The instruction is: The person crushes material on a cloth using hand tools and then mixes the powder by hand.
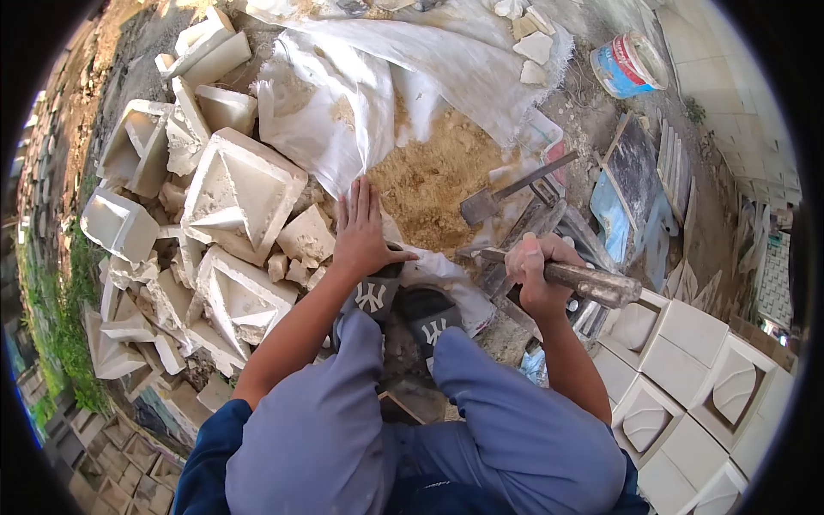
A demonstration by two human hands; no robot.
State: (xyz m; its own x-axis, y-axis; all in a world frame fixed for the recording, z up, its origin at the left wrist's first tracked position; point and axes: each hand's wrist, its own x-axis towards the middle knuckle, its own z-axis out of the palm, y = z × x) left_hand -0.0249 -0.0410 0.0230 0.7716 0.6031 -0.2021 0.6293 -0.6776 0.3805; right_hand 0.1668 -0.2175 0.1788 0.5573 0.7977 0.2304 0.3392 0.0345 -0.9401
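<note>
My left hand [365,232] lies with its fingers stretched out on the near edge of a white woven sack [343,112], just beyond my left sandal [378,293]. The thumb points right. My right hand [542,268] is closed around a tool with a thick, worn wooden handle [596,283]. The handle's butt points right, and a narrow metal part shows on the left; its working end is hard to make out. Sandy powder [442,180] is spread over the sack. Beyond my right hand rests a metal piece with a long bar [536,176], against dark mould parts [536,223].
Broken pale cast blocks [245,193] are heaped on the left. Finished-looking vent blocks [678,343] stand in rows at the lower right. A blue and red bucket [628,67] sits at the upper right, above dark boards [631,172]. My right sandal [432,319] is close to the sack.
</note>
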